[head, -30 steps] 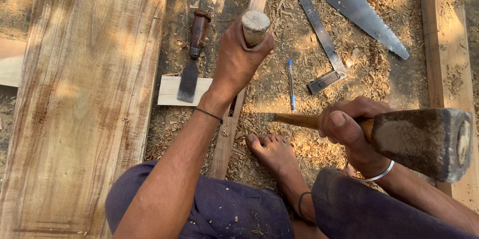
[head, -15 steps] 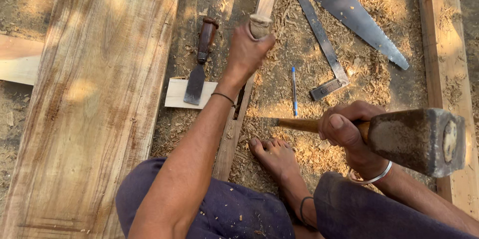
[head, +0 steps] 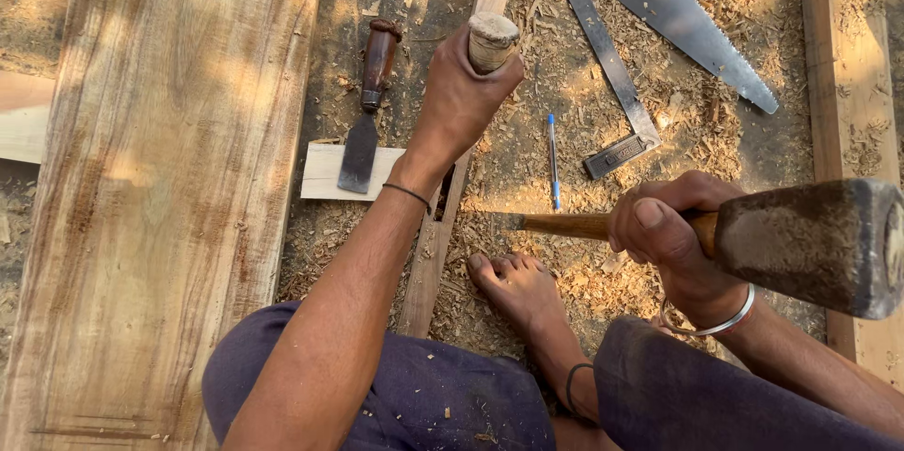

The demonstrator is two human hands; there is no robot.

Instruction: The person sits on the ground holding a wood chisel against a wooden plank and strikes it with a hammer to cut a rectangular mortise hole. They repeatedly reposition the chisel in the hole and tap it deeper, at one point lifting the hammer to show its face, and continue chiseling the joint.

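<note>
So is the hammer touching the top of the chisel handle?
Apart. The head view shows the hammer raised off to the side in the right hand, well away from the chisel handle.

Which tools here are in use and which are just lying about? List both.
In use: chisel handle in left hand; hammer in right hand; narrow wood strip.

Lying about: wide chisel, handsaw, try square, blue pen, broad plank.

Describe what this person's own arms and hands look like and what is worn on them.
Both arms are bare to above the elbow, with no sleeves and no gloves. The left hand has a thin dark band round its wrist. The right hand has a plain silvery metal bangle at the wrist. The fingers carry no rings that can be seen. Nails are short.
</note>
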